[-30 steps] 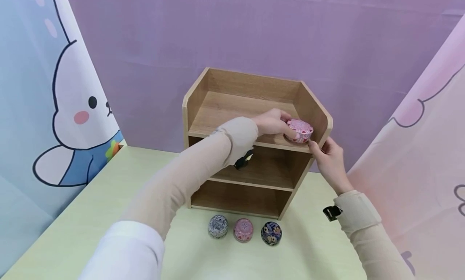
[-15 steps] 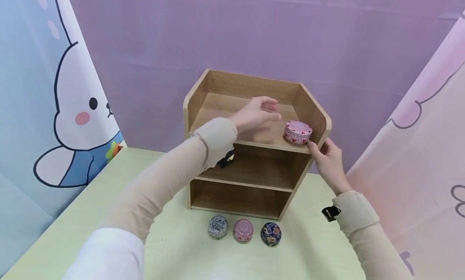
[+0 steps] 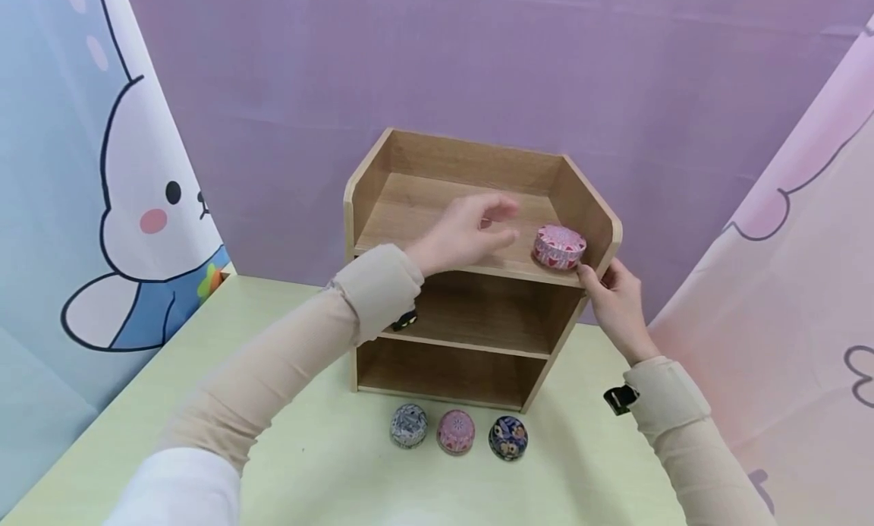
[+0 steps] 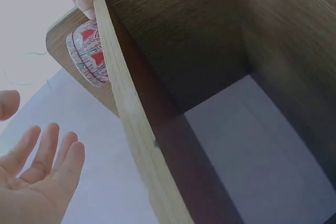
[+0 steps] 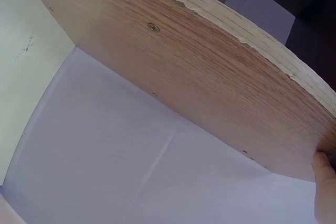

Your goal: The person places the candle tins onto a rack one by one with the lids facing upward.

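Observation:
A round pink tin with red hearts (image 3: 560,247) sits at the right end of the top tier of a small wooden shelf (image 3: 416,207). My left hand (image 3: 467,230), slightly blurred, hovers left of this tin with nothing in it. In the left wrist view the fingers of that left hand (image 4: 44,179) are spread and relaxed, apart from the shelf's edge. My right hand (image 3: 617,310) grips the front edge of the shelf's right side panel, thumb in front close to the tin. Only part of the right hand (image 5: 325,187) shows in the right wrist view.
On the pale table (image 3: 287,465), in front of the shelf, stand a grey-white patterned tin (image 3: 409,426), a pink tin (image 3: 456,433) and a dark blue floral tin (image 3: 508,438). A purple curtain (image 3: 478,55) hangs behind; printed curtains flank both sides.
My left hand has let go of the pink tin on the top tier and drawn back to the left. The tin stays there, and the right hand keeps its grip on the panel.

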`<state>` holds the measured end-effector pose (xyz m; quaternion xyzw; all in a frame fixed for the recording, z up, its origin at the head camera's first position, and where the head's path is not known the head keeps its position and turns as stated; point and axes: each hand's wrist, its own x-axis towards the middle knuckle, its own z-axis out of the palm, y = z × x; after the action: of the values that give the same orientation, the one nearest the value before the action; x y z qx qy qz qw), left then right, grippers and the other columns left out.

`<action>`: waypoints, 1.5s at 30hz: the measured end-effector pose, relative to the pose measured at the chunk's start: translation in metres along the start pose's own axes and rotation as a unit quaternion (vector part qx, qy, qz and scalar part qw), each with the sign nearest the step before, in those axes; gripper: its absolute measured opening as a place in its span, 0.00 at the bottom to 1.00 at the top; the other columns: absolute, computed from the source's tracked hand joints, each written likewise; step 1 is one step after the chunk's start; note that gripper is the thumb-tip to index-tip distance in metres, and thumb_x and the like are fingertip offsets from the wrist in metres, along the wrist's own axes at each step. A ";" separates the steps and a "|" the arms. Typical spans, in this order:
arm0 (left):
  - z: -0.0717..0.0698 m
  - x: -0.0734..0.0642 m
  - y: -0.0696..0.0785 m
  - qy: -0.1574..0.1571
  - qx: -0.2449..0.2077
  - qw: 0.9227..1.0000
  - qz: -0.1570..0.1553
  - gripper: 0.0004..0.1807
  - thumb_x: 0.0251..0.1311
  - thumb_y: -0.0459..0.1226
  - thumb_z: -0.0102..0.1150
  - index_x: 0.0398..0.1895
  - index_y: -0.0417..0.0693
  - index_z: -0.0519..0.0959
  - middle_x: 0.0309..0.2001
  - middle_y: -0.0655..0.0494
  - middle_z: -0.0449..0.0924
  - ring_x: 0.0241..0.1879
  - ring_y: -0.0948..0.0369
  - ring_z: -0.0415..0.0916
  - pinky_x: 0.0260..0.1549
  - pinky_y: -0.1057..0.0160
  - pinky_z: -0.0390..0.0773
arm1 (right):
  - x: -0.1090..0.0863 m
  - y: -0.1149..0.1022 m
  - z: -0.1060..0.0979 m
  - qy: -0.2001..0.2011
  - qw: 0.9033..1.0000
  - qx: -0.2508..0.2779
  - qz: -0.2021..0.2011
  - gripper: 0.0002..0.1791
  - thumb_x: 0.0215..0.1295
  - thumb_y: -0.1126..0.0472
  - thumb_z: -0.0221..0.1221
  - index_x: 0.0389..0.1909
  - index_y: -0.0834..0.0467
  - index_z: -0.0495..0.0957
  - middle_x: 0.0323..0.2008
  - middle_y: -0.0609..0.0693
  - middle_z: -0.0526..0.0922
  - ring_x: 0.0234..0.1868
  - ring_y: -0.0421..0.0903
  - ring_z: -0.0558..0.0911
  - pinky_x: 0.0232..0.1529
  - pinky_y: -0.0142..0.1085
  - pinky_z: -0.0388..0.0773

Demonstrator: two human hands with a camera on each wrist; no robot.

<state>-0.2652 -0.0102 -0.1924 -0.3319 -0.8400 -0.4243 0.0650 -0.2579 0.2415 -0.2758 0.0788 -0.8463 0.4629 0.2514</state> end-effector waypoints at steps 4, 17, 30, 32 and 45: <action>0.000 -0.014 0.001 -0.003 0.066 0.998 0.025 0.22 0.59 0.39 0.55 0.57 0.43 0.70 0.55 0.53 0.73 0.55 0.60 0.69 0.56 0.66 0.68 | 0.001 0.001 0.000 -0.003 1.000 0.000 0.000 0.18 0.63 0.55 0.52 0.50 0.62 0.74 0.29 0.33 0.76 0.31 0.27 0.76 0.30 0.20 0.74; -0.004 -0.047 -0.007 -0.002 0.211 0.972 0.100 0.18 0.60 0.40 0.53 0.53 0.44 0.73 0.51 0.54 0.76 0.53 0.60 0.72 0.54 0.62 0.70 | 0.001 0.001 -0.001 -0.002 1.000 0.002 0.000 0.18 0.63 0.55 0.52 0.49 0.62 0.73 0.31 0.36 0.77 0.32 0.27 0.76 0.31 0.20 0.75; 0.006 -0.092 -0.033 -0.039 0.290 0.941 0.168 0.18 0.58 0.41 0.56 0.50 0.46 0.75 0.48 0.56 0.76 0.49 0.61 0.73 0.51 0.63 0.74 | 0.000 0.000 -0.001 0.000 1.000 0.007 0.002 0.19 0.63 0.54 0.52 0.50 0.62 0.73 0.35 0.44 0.80 0.33 0.27 0.77 0.33 0.20 0.76; 0.009 -0.098 -0.039 -0.038 0.294 0.939 0.176 0.18 0.57 0.41 0.56 0.50 0.46 0.75 0.48 0.56 0.76 0.49 0.61 0.73 0.50 0.63 0.74 | 0.000 -0.001 0.000 0.001 1.000 0.011 0.002 0.19 0.63 0.54 0.53 0.49 0.62 0.74 0.33 0.40 0.79 0.32 0.27 0.77 0.32 0.20 0.76; 0.054 -0.151 -0.102 -0.037 0.297 0.934 0.194 0.14 0.55 0.40 0.58 0.46 0.49 0.77 0.45 0.58 0.78 0.46 0.62 0.75 0.46 0.66 0.77 | 0.001 -0.004 0.009 -0.013 1.000 0.007 -0.004 0.19 0.64 0.56 0.51 0.51 0.62 0.73 0.37 0.53 0.79 0.33 0.27 0.75 0.32 0.20 0.75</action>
<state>-0.2021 -0.0883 -0.3534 -0.4695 -0.8487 -0.1222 0.2105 -0.2603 0.2316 -0.2766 0.0905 -0.8460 0.4667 0.2415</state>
